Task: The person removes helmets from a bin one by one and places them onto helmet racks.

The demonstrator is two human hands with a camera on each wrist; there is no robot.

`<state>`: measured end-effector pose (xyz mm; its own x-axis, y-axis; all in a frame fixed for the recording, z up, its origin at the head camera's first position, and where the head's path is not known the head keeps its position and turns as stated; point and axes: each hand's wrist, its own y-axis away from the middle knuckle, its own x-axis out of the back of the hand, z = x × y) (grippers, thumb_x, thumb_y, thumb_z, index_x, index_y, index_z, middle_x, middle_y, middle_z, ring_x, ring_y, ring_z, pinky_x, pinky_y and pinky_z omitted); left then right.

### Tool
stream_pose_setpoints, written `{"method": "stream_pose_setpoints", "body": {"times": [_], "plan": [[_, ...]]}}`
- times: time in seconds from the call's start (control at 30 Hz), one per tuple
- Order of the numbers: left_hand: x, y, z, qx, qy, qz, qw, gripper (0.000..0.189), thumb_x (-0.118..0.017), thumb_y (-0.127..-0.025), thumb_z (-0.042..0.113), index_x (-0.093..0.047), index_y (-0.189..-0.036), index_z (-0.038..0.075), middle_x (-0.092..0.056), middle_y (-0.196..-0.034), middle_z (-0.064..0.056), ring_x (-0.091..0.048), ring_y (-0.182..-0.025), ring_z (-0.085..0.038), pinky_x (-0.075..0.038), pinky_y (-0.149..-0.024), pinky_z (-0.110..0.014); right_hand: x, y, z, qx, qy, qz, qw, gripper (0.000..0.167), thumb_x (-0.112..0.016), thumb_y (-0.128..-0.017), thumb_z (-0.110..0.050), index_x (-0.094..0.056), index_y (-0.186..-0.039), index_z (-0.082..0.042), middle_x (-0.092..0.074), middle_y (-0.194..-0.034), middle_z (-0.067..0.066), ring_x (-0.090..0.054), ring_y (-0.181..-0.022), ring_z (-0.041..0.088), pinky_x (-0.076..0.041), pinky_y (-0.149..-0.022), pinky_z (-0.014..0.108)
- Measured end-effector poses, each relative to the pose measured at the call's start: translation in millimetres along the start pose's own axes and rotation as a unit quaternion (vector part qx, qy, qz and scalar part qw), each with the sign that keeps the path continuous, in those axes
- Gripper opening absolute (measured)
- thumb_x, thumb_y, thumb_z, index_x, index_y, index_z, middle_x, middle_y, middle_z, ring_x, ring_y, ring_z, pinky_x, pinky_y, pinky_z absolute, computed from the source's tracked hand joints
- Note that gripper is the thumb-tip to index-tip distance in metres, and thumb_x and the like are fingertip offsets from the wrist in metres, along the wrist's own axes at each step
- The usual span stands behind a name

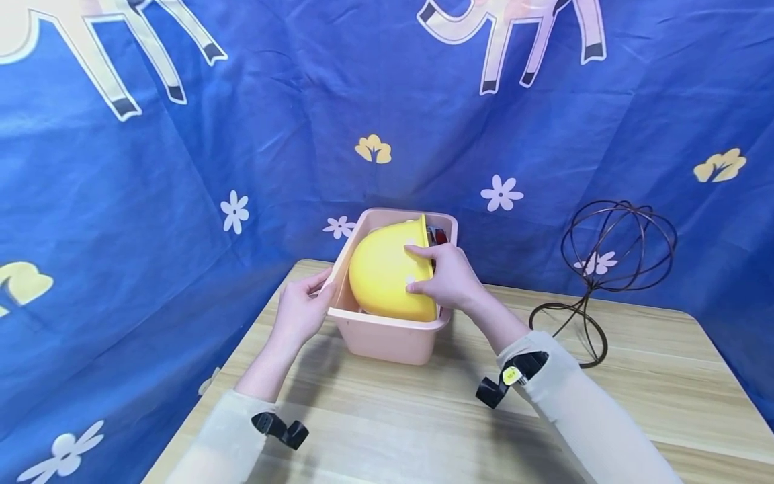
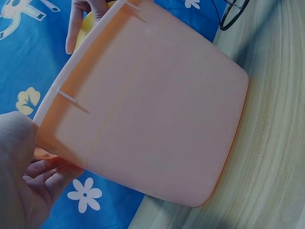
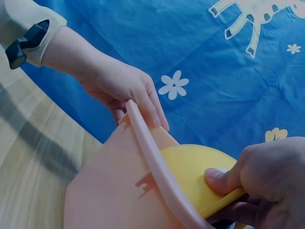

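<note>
A pink plastic bin (image 1: 387, 336) stands near the back of the table. Inside it, turned on its side, is a smooth yellow dome-shaped shell (image 1: 387, 269) with a thin rim that faces right. My right hand (image 1: 450, 272) grips the shell by that rim, thumb on the outer curve and the other fingers inside, as the right wrist view shows. With my left hand (image 1: 304, 306) I hold the bin's left rim between thumb and fingers. Beside the shell, a small red thing (image 1: 441, 236) and dark bits peek out; the rest of the contents are hidden beneath it.
A brown wire stand (image 1: 586, 282) with a globe-shaped top and looped base stands on the wooden table (image 1: 375, 417), right of the bin. A blue curtain (image 1: 290, 134) printed with flowers and animals hangs behind and along the left side.
</note>
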<state>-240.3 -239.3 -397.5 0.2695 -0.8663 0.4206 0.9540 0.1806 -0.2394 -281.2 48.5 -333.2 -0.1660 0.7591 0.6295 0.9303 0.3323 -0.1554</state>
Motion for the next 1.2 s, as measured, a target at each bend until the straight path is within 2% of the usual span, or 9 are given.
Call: {"method": "stream_pose_setpoints", "body": {"times": [0.1, 0.2, 0.33, 0.6, 0.93, 1.2], "plan": [[-0.5, -0.3, -0.1, -0.004, 0.001, 0.0, 1.0, 0.041, -0.067, -0.104, 0.018, -0.066, -0.143, 0.004, -0.07, -0.131, -0.021, -0.072, -0.113, -0.034, -0.06, -0.092, -0.043, -0.3, 2.1, 1.4, -0.01, -0.015, 0.02, 0.9996, 0.079, -0.098, -0.076, -0.014, -0.065, -0.148, -0.025, -0.06, -0.148, 0.014, -0.058, -0.127, 0.026, -0.062, -0.091, 0.037], [-0.6, -0.6, -0.7, -0.005, 0.003, 0.001, 1.0, 0.041, -0.068, -0.103, 0.018, -0.066, -0.142, 0.004, -0.07, -0.131, -0.02, -0.072, -0.113, -0.034, -0.06, -0.091, -0.042, 0.4, 3.9, 4.7, -0.006, -0.034, 0.035, 0.9988, 0.079, -0.098, -0.075, -0.013, -0.066, -0.147, -0.022, -0.06, -0.148, 0.014, -0.06, -0.128, 0.024, -0.057, -0.1, 0.038], [0.3, -1.2, -1.3, -0.001, 0.008, -0.001, 1.0, 0.042, -0.068, -0.104, 0.019, -0.066, -0.143, 0.005, -0.07, -0.131, -0.02, -0.072, -0.115, -0.033, -0.059, -0.092, -0.041, 3.1, 6.4, 8.2, -0.006, -0.084, 0.057, 0.9948, 0.077, -0.098, -0.074, -0.009, -0.068, -0.145, -0.018, -0.063, -0.144, 0.015, -0.066, -0.121, 0.022, -0.058, -0.098, 0.038], [0.9, -1.7, -0.8, 0.006, 0.008, -0.005, 0.9999, 0.043, -0.068, -0.104, 0.02, -0.065, -0.144, 0.005, -0.07, -0.131, -0.019, -0.071, -0.116, -0.033, -0.06, -0.091, -0.04, 12.2, 7.8, 7.6, 0.004, -0.223, 0.09, 0.9706, 0.075, -0.095, -0.074, 0.004, -0.068, -0.143, -0.011, -0.064, -0.14, 0.02, -0.072, -0.115, 0.029, -0.062, -0.088, 0.037], [0.0, -1.3, 0.7, 0.003, 0.002, -0.006, 1.0, 0.042, -0.069, -0.104, 0.022, -0.066, -0.143, 0.005, -0.071, -0.131, -0.019, -0.072, -0.114, -0.034, -0.06, -0.092, -0.042, 22.9, 10.6, 3.0, 0.008, -0.269, 0.123, 0.9553, 0.073, -0.094, -0.074, 0.005, -0.069, -0.141, -0.009, -0.068, -0.135, 0.018, -0.073, -0.113, 0.029, -0.063, -0.084, 0.037], [0.2, -2.8, 0.3, -0.001, -0.015, -0.008, 0.9999, 0.043, -0.067, -0.105, 0.022, -0.065, -0.144, 0.005, -0.07, -0.132, -0.019, -0.071, -0.116, -0.033, -0.059, -0.094, -0.044, 29.7, 13.8, -1.6, 0.005, -0.324, 0.137, 0.9361, 0.075, -0.092, -0.072, 0.013, -0.068, -0.141, -0.004, -0.069, -0.133, 0.023, -0.073, -0.113, 0.035, -0.064, -0.081, 0.039]]}}
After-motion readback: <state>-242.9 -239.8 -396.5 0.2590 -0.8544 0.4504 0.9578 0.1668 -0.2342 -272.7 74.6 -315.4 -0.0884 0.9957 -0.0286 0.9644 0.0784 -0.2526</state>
